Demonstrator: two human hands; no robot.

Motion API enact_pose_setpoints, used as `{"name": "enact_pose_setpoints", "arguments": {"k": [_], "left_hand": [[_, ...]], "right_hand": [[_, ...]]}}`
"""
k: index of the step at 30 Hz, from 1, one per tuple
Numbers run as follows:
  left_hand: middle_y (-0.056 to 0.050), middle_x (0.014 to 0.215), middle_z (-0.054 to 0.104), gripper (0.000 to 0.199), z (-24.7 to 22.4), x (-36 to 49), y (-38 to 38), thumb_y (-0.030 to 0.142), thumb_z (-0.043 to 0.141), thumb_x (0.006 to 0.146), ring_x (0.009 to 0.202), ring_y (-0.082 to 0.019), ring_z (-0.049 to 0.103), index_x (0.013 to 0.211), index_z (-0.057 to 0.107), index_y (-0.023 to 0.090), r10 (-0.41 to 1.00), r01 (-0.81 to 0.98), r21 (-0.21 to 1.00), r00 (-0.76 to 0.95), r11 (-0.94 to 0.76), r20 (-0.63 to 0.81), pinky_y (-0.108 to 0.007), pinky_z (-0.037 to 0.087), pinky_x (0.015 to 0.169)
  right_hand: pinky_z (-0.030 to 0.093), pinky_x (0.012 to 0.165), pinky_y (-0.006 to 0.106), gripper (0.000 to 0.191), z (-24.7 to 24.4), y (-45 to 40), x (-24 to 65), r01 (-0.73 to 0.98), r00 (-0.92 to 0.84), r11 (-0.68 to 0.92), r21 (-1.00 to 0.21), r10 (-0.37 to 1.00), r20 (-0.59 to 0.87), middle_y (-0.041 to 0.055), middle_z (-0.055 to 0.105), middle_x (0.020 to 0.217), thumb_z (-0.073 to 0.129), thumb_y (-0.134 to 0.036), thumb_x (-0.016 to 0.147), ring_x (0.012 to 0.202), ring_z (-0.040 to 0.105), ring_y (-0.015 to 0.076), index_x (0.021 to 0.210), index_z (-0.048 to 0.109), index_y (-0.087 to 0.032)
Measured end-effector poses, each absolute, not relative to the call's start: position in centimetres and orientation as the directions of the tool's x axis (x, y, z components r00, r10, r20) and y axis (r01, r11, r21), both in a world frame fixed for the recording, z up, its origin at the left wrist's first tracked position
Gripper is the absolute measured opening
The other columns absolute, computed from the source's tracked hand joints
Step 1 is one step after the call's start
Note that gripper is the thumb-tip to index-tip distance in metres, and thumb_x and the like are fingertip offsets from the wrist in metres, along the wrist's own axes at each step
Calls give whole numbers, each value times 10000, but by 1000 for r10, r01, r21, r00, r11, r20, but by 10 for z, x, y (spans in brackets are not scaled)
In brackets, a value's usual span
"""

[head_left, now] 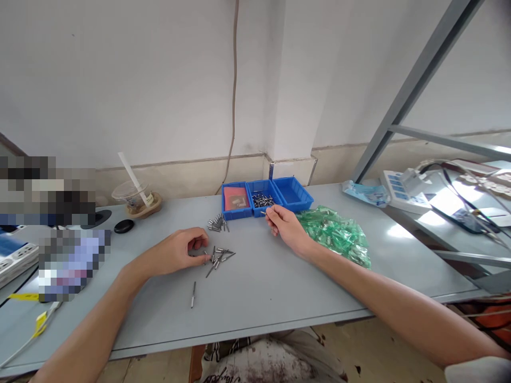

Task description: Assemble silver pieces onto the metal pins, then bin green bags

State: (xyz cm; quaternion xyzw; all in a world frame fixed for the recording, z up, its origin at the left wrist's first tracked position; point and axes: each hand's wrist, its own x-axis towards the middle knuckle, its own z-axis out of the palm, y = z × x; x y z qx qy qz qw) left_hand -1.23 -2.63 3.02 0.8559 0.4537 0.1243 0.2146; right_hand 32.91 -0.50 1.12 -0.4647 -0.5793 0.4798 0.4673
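Note:
My right hand [284,226] is closed in a pinch on a small metal pin [263,213], just in front of the middle blue bin [268,211]. Similar metal pins [261,200] lie jumbled in that bin. My left hand [181,250] rests on the table, fingers curled and apart from the thumb. Its thumb tip is at the edge of a loose pile of pins [218,259], each thick at one end and thin at the other. Behind it sits a second cluster of pins [217,222], and a single pin [193,296] lies nearer the front edge.
A left blue bin [235,215] holds a reddish packet; a right blue bin [293,194] stands beside the middle one. Crumpled green plastic [339,234] lies under my right forearm's far side. A cup with a straw [136,194] and a black round object [124,226] are at left.

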Motion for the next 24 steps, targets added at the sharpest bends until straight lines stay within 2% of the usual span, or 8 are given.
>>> {"name": "enact_pose_setpoints", "arguments": {"k": [6, 15, 24], "left_hand": [[-6, 902, 701, 185, 26, -10, -21, 417, 626, 970, 767, -167, 629, 961, 711, 253, 819, 696, 498, 572, -517, 51, -271, 504, 693], [-31, 972, 678, 234, 11, -5, -11, 399, 512, 1053, 895, -204, 627, 1023, 692, 253, 815, 733, 357, 528, -579, 239, -329, 500, 800], [-37, 951, 671, 202, 0, 1, -1, 393, 564, 1035, 880, -213, 612, 985, 673, 231, 835, 776, 336, 421, -533, 353, -343, 486, 794]], "right_hand": [[394, 544, 266, 427, 10, -4, 330, 102, -128, 115, -988, 987, 101, -25, 535, 749, 589, -609, 975, 579, 453, 111, 818, 577, -212], [399, 551, 263, 435, 7, -2, 330, 112, -134, 134, -985, 984, 118, -28, 551, 743, 594, -622, 967, 572, 463, 107, 817, 576, -213], [389, 544, 265, 444, 11, -4, 327, 124, -128, 116, -985, 987, 100, -30, 547, 725, 610, -636, 946, 561, 451, 109, 810, 570, -215]]}}
